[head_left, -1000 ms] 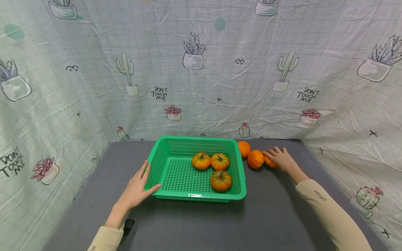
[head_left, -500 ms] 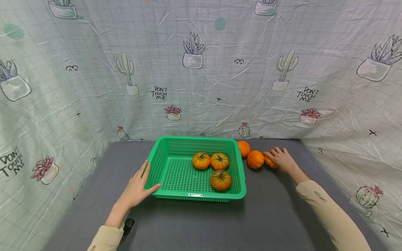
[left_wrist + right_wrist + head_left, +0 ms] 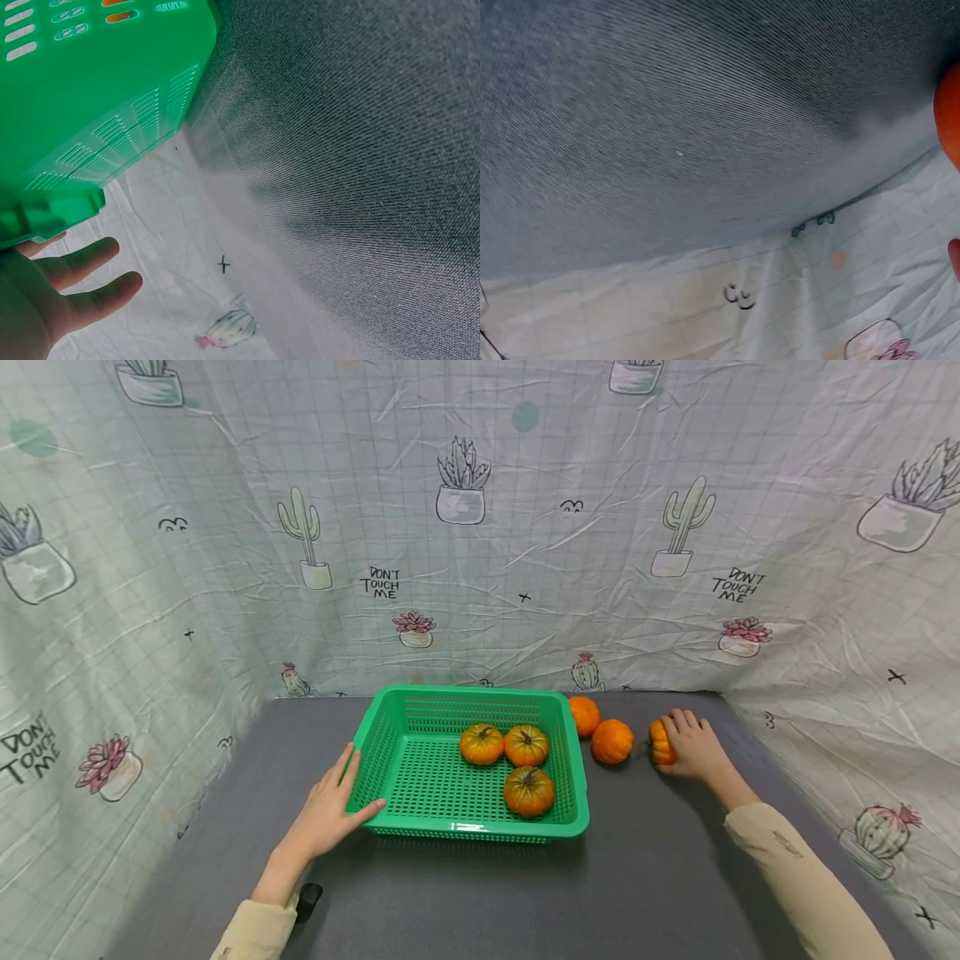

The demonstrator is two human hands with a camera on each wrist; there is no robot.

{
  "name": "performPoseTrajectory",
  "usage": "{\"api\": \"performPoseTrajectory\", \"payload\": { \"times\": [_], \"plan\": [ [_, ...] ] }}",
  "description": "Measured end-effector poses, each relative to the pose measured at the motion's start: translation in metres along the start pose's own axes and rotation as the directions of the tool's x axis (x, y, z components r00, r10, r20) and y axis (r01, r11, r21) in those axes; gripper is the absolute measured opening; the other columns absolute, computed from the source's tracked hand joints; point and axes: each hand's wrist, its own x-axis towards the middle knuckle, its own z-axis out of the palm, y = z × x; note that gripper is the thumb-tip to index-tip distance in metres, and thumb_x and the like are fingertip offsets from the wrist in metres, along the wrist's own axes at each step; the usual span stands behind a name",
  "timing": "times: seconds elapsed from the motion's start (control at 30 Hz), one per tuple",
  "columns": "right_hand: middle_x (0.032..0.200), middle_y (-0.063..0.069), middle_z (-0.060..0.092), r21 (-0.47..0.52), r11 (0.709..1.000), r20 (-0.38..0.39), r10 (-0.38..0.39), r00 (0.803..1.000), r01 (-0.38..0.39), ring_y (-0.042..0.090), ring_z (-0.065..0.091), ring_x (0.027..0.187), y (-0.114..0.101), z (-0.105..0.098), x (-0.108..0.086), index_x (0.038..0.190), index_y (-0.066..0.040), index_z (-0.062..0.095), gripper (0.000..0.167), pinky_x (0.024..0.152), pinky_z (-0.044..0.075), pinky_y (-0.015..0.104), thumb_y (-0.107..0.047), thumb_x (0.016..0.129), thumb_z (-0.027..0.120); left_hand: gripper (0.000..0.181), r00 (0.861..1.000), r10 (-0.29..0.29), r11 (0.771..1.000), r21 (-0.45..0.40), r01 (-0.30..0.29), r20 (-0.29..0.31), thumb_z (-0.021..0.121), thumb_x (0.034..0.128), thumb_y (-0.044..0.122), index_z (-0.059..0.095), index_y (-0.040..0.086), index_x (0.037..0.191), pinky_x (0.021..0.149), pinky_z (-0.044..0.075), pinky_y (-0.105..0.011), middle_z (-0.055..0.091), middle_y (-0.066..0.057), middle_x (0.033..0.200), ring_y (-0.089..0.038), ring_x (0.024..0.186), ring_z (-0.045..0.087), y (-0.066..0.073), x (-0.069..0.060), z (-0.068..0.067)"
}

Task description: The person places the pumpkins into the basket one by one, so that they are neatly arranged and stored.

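In the head view a green basket holds three orange-green pumpkins, one of them a pumpkin near its front right corner. My left hand rests against the basket's left side, fingers spread; the left wrist view shows its fingers beside the basket wall. At the right, my right hand grips an orange pumpkin on the table, fingers bent over its right side. The right wrist view catches only part of an orange pumpkin and a fingertip at its edge.
Two orange pumpkins, a rear one and a nearer one, lie between the basket and my right hand. A small black object is by my left wrist. A patterned cloth hangs behind and beside the dark table.
My right hand has moved a little to the right with the pumpkin, which now stands apart from its neighbour and is tipped on its side. The left hand has stayed in place.
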Motion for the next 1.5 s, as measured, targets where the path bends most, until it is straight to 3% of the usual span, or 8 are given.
{"api": "performPoseTrajectory", "payload": {
  "times": [0.1, 0.33, 0.6, 0.83, 1.5],
  "plan": [
    [0.1, 0.022, 0.045, 0.049, 0.999, -0.019, 0.023, 1.0, -0.022, 0.037, 0.041, 0.09, 0.001, 0.0, -0.004, 0.113, 0.005, 0.044, 0.083, 0.064, 0.037, 0.049, -0.046, 0.055, 0.075, 0.089, 1.0, 0.001, 1.0, 0.002, -0.001, -0.003, 0.052, 0.0825, 0.053, 0.01, 0.005, 0.144, 0.094, 0.023, -0.066, 0.006, -0.014, 0.151, -0.044, 0.13, 0.022, 0.0, 0.0, 0.0],
    [0.101, 0.021, 0.046, 0.067, 0.991, 0.095, 0.11, 0.989, -0.117, 0.039, 0.04, 0.092, 0.002, -0.001, -0.011, 0.122, -0.002, 0.045, 0.078, 0.067, 0.037, 0.049, -0.04, 0.06, 0.075, 0.089, 1.0, 0.005, 1.0, 0.003, -0.005, -0.004, 0.052, 0.0825, 0.053, 0.01, 0.005, 0.144, 0.094, 0.023, -0.066, 0.007, -0.015, 0.15, -0.044, 0.13, 0.022, 0.0, -0.001, -0.001],
    [0.1, 0.022, 0.048, 0.041, 0.988, 0.099, 0.145, 0.984, -0.15, 0.039, 0.041, 0.092, 0.002, -0.004, -0.015, 0.115, 0.001, 0.042, 0.081, 0.068, 0.037, 0.051, -0.041, 0.055, 0.078, 0.088, 1.0, 0.006, 1.0, 0.008, -0.006, -0.004, 0.052, 0.0826, 0.053, 0.011, 0.004, 0.144, 0.094, 0.023, -0.066, 0.006, -0.014, 0.151, -0.043, 0.13, 0.022, 0.0, -0.001, 0.0],
    [0.098, 0.026, 0.046, 0.005, 0.988, 0.132, 0.155, 0.979, -0.157, 0.042, 0.039, 0.089, 0.002, -0.004, -0.016, 0.126, -0.003, 0.041, 0.086, 0.064, 0.036, 0.049, -0.043, 0.057, 0.076, 0.089, 1.0, 0.005, 1.0, 0.009, -0.005, 0.0, 0.052, 0.0827, 0.053, 0.009, 0.005, 0.144, 0.094, 0.022, -0.066, 0.005, -0.013, 0.151, -0.044, 0.131, 0.021, 0.0, -0.001, 0.001],
    [0.098, 0.031, 0.041, 0.04, 0.976, 0.134, 0.205, 0.969, -0.212, 0.047, 0.038, 0.087, -0.002, -0.006, -0.014, 0.119, -0.004, 0.043, 0.084, 0.065, 0.038, 0.054, -0.045, 0.055, 0.078, 0.089, 1.0, 0.007, 1.0, 0.004, -0.007, 0.002, 0.053, 0.0826, 0.052, 0.01, 0.005, 0.144, 0.095, 0.022, -0.065, 0.005, -0.013, 0.151, -0.044, 0.13, 0.021, 0.001, -0.001, -0.001]
  ]
}}
